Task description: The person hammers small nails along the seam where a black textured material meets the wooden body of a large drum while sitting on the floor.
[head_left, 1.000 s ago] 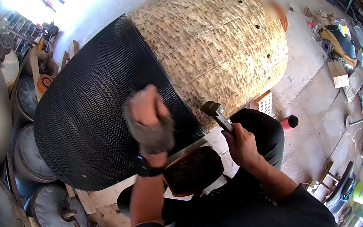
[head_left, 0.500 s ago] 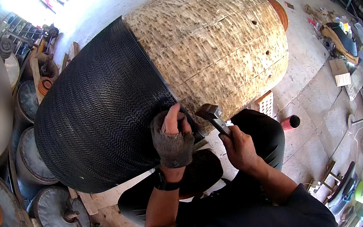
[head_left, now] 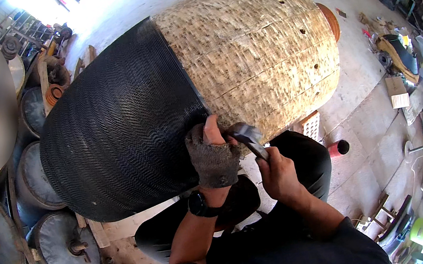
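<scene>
A big barrel-shaped drum point(head_left: 259, 48) lies on its side before me, its bare surface pale, speckled and seamed like wood, with a few dark holes. Black ribbed sheeting point(head_left: 116, 119) wraps its left half and ends in a straight edge. At the near end of that edge is my left hand point(head_left: 214, 156), in a grey glove with bare fingertips. Its fingers are closed against the drum; what they pinch, if anything, is hidden. My right hand point(head_left: 280, 176) grips the handle of a hammer point(head_left: 248, 138), whose slightly blurred head is right beside the left fingertips.
Several round metal-ended rollers point(head_left: 69, 248) crowd the left side, with wooden strips among them. A red cup-like container point(head_left: 338, 148) and a perforated block point(head_left: 311, 125) are right of my knee. Cardboard boxes point(head_left: 397, 92) and scraps litter the floor farther right.
My left hand has shifted right, so its fingers are now close to the hammer head. The right hand keeps its grip on the hammer. The whole view has shifted slightly.
</scene>
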Demonstrator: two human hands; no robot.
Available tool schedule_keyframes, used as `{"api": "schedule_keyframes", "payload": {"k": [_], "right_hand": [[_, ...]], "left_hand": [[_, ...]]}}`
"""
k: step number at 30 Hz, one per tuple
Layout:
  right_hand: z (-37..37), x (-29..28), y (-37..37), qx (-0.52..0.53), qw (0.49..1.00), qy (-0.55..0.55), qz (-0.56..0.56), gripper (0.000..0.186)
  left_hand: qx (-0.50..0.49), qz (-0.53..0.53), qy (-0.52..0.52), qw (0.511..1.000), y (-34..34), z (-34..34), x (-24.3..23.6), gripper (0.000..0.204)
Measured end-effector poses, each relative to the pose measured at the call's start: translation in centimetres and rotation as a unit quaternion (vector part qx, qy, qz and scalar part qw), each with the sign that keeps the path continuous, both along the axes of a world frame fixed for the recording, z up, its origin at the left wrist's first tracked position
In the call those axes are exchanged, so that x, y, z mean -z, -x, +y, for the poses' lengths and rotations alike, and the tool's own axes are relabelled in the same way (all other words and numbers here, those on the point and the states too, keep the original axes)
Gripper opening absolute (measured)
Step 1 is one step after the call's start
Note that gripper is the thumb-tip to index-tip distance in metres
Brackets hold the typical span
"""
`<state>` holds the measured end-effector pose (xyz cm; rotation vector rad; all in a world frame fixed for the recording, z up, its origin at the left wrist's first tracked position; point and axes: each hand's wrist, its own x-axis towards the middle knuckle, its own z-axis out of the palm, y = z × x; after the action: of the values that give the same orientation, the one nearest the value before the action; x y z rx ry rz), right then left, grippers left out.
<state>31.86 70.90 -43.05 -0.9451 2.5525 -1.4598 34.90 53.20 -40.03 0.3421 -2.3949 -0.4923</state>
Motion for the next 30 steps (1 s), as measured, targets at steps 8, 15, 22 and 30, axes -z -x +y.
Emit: {"api": "schedule_keyframes", "payload": {"k": [8, 15, 22, 30], "right_hand": [[0.0, -0.7, 0.3, -0.005, 0.998, -0.065, 0.020, 0.015], [0.5, -0.5, 0.3, 0.021, 0.997, 0.069, 0.023, 0.013], [0.1, 0.6, 0.2, 0.006, 0.991, 0.131, 0.030, 0.016], [0.5, 1.8, -0.4, 0.014, 0.998, 0.053, -0.017, 0.015]], "left_hand": [[-0.018, -0.006, -0.014, 1.000, 0.3, 0.3, -0.2, 0.067], [0.016, 0.057, 0.007, 0.998, -5.0, 2.3, 2.1, 0.071], [0.089, -0.108, -0.016, 0.990, -10.1, 5.2, 8.6, 0.045], [0.127, -0.242, 0.006, 0.962, -12.0, 6.3, 12.5, 0.042]]}}
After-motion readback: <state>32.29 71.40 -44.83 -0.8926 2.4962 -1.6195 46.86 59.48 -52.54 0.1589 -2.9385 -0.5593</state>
